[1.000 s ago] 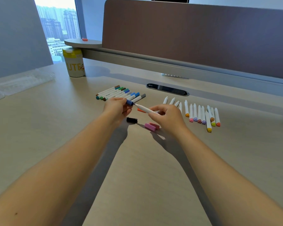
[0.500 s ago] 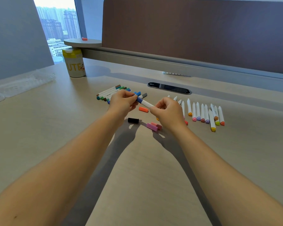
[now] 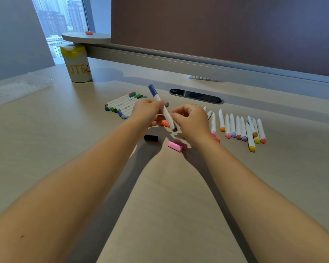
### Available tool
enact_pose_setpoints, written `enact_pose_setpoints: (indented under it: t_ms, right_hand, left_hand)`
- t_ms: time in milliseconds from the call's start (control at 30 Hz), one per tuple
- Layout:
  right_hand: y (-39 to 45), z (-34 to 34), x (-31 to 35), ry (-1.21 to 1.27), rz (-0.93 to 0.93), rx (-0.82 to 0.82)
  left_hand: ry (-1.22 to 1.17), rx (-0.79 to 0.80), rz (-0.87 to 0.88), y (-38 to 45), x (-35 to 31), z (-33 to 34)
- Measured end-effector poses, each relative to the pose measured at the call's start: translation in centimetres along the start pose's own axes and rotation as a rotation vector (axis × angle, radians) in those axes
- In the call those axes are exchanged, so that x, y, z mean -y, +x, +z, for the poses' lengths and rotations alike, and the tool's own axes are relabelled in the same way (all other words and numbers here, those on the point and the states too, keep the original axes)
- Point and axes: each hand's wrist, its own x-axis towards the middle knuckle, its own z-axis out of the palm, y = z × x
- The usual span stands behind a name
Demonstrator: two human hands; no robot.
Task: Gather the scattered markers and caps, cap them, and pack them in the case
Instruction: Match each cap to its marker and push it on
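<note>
Marker (image 3: 160, 106) sits tilted above the desk (image 3: 46, 149), blue cap up, pinched in the left hand (image 3: 146, 112) while the right hand (image 3: 190, 120) grips its lower end. Caps (image 3: 151, 138) lie right beneath, so a careless set-down could scatter them, or a loosely pressed cap could pop off in the case.

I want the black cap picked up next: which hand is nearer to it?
Left. The left hand is just above the black cap, holding the blue marker; the right hand is farther, up and right.
</note>
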Motion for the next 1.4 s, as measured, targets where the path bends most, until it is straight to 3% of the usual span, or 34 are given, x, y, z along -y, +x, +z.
enact_pose_setpoints:
  t_ms: [67, 200, 400, 667, 800, 1033, 1267, 1400]
  right_hand:
    - [1.0, -0.3, -0.8, -0.037, 0.033, -0.038]
    - [3.5, -1.1, -2.8, -0.218, 0.136, -0.080]
    - [6.6, -0.9, -4.0, -0.661, 0.287, -0.010]
    - [8.0, -0.3, -4.0, -0.864, 0.363, 0.081]
    - [8.2, -0.2, -4.1, -0.753, 0.339, 0.051]
    - [7.3, -0.9, -2.2, -0.261, 0.357, 0.009]
    - [3.0, -1.0, 1.1, 0.251, 0.411, 0.087]
    - [0.4, -1.3, 1.8, 0.292, 0.386, 0.127]
  left_hand:
    - [0.066, -0.050, 0.005, 1.1, -0.2, -0.1]
    - [0.420, -0.087, 0.057, 3.6, -0.1, -0.7]
    - [0.951, -0.059, 0.308, 6.1, 1.3, -1.1]
    - [1.236, -0.017, 0.409, 7.4, 2.2, -0.8]
    - [1.247, -0.025, 0.417, 7.5, 2.2, -0.6]
    - [1.050, -0.040, 0.425, 5.6, 2.1, -2.0]
    - [0.870, 0.143, 0.340, 0.4, 2.6, -4.5]
    - [0.993, 0.221, 0.317, -1.8, 3.4, -4.5]
